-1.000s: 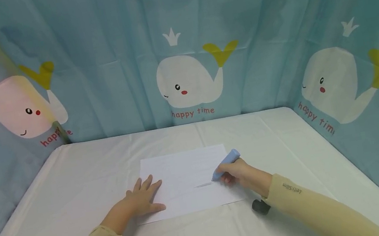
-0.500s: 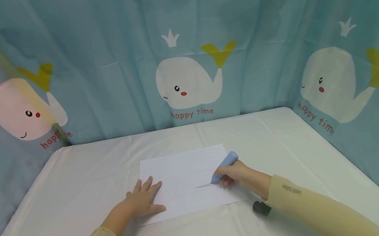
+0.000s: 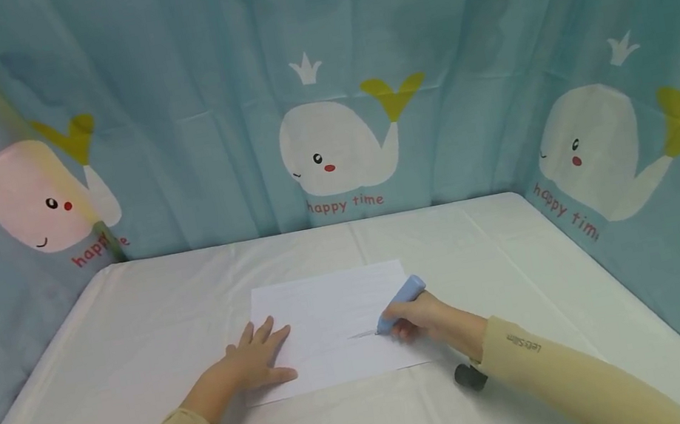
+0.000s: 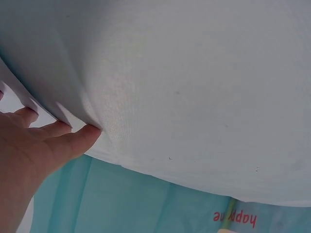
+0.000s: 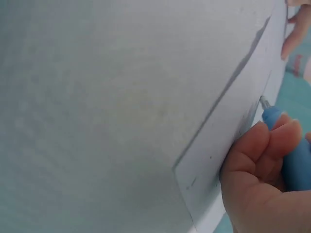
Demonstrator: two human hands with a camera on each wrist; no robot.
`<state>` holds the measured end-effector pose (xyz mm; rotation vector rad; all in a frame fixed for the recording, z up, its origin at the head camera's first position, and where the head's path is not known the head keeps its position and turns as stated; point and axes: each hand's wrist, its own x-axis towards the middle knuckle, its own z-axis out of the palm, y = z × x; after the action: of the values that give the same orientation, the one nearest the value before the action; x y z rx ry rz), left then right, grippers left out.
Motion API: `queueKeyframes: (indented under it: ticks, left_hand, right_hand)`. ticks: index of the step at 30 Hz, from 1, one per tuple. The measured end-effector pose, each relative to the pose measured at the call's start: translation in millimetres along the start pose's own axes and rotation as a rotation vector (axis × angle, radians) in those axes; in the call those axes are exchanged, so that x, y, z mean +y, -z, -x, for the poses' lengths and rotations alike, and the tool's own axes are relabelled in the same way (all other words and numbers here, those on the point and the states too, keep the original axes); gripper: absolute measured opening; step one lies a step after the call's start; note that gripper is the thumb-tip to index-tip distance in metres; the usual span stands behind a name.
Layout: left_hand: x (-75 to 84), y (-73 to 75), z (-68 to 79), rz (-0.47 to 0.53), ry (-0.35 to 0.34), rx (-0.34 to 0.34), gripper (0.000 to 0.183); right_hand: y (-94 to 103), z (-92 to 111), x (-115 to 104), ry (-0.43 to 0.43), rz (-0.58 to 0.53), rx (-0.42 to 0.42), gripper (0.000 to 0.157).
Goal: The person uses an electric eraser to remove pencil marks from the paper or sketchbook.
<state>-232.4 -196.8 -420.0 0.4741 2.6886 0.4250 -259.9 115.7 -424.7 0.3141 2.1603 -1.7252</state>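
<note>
A white sheet of paper (image 3: 322, 305) lies on the white-covered table. My left hand (image 3: 256, 357) rests on its left edge with the fingers spread, and in the left wrist view its fingertips (image 4: 92, 132) press at the sheet's edge. At the sheet's right side, my right hand (image 3: 420, 311) grips a thick light-blue pen (image 3: 408, 287), tilted up to the right. The pen's narrow metal tip (image 5: 264, 101) meets the paper in the right wrist view. A thin grey line (image 3: 361, 335) runs left from the tip.
The white tablecloth (image 3: 150, 326) spreads around the sheet. A short black cylinder (image 3: 470, 377) shows below the right wrist, against the beige sleeve (image 3: 562, 370). A blue curtain (image 3: 225, 171) printed with whales stands behind the table and along both sides.
The right hand and pen have shifted slightly left and nearer to me, with the tip staying at the grey line's right end. The left hand has stayed on the sheet.
</note>
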Motion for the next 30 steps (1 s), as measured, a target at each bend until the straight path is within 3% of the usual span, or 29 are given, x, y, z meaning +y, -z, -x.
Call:
queueKeyframes:
  ticks: [9, 30]
  left_hand:
    - [0.0, -1.0, -0.5, 0.006, 0.009, -0.004, 0.084]
    - [1.3, 0.3, -0.9, -0.002, 0.007, -0.002, 0.085]
  right_hand:
    - [-1.5, 2, 0, -0.003, 0.02, -0.007, 0.024]
    - [14.9, 3, -1, -0.017, 0.054, 0.0, 0.024]
